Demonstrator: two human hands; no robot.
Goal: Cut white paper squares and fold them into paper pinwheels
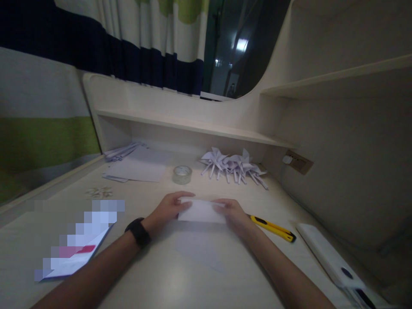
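Observation:
Between my two hands is a small white sheet of paper (200, 213), raised a little off the desk. My left hand (172, 207), with a black watch on its wrist, pinches the left end between thumb and fingers. On the right end, my right hand (232, 211) grips the paper the same way. A pale piece of paper (199, 251) lies flat on the desk just below. Close by my right forearm rests a yellow utility knife (273, 227). A roll of clear tape (182, 175) lies beyond my left hand.
Several paper pinwheels (233, 165) are heaped at the back right. White sheets (141, 163) lie at the back left, near small pale bits (99, 192). A lit phone or tablet (80, 244) sits at left. A white lamp-like object (328, 253) stands right, below a wall socket (299, 162).

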